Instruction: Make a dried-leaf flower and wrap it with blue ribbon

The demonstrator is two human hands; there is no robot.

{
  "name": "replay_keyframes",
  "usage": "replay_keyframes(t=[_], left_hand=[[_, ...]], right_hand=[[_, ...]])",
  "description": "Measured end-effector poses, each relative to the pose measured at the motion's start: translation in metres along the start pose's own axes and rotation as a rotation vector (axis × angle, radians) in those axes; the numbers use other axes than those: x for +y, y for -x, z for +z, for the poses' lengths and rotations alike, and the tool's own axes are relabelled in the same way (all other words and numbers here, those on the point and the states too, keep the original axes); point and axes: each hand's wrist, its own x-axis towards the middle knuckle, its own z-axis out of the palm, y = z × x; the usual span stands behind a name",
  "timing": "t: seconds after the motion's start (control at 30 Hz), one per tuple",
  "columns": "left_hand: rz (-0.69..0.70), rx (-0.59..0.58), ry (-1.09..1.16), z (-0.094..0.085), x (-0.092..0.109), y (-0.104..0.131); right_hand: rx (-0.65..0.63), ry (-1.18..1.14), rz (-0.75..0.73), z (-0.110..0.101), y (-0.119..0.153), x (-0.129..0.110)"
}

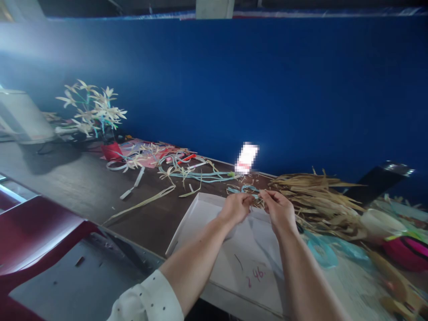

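Left hand (236, 207) and right hand (278, 208) pinched dry leaf strip (257, 199) between fingertips (brittle-looking); hard tug risked snapping it over white tray (200, 214).

The surface (76, 187) looks like dark wood with a dull sheen. On it lies a white board (247, 254) of matt, smooth paper or card. The bundle of dried leaves (314, 196) looks dry, fibrous and rough. The chair (36, 232) is glossy dark-red plastic. The wall (267, 89) is matt blue.
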Motion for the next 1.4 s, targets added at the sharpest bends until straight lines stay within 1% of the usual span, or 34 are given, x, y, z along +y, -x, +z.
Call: replay_keyframes(t=[0.1, 0.17, 0.3, 0.47, 0.63, 0.77, 0.87, 0.97, 1.1, 1.17, 1.23, 1.4], left_hand=[[0.018, 0.125, -0.059, -0.001, 0.0, -0.001], [0.048, 0.143, -0.074, -0.002, 0.002, -0.001], [0.074, 0.115, -0.103, -0.002, 0.006, 0.001], [0.05, 0.135, -0.166, -0.001, 0.005, 0.002], [0.023, 0.126, -0.19, 0.001, 0.002, 0.001], [-0.019, 0.091, -0.192, 0.001, 0.001, 0.001], [-0.042, 0.059, -0.156, -0.001, 0.003, 0.001], [-0.039, 0.025, -0.101, -0.002, 0.003, 0.001], [-0.038, -0.036, 0.039, 0.0, -0.001, -0.002], [-0.049, -0.047, 0.082, 0.001, -0.003, -0.003], [-0.046, -0.034, 0.05, 0.002, -0.004, -0.003], [-0.026, 0.07, -0.119, -0.001, 0.0, -0.001]], right_hand=[[0.019, 0.073, -0.019, -0.001, 0.0, -0.002], [0.014, 0.114, -0.034, 0.0, 0.002, -0.005], [-0.007, 0.145, -0.045, 0.005, 0.007, -0.011], [-0.02, 0.165, -0.074, 0.01, 0.011, -0.016], [-0.009, 0.211, -0.093, 0.011, 0.008, -0.011], [-0.016, 0.161, -0.057, 0.011, 0.007, -0.005], [-0.045, 0.07, 0.017, 0.011, 0.006, -0.001], [-0.042, -0.002, 0.069, 0.009, 0.005, 0.0], [-0.005, -0.032, 0.08, 0.004, 0.003, -0.001], [-0.005, -0.022, 0.078, 0.003, 0.003, -0.003], [-0.022, -0.008, 0.069, 0.004, 0.005, -0.006], [-0.074, 0.025, 0.053, 0.01, 0.008, -0.011]])
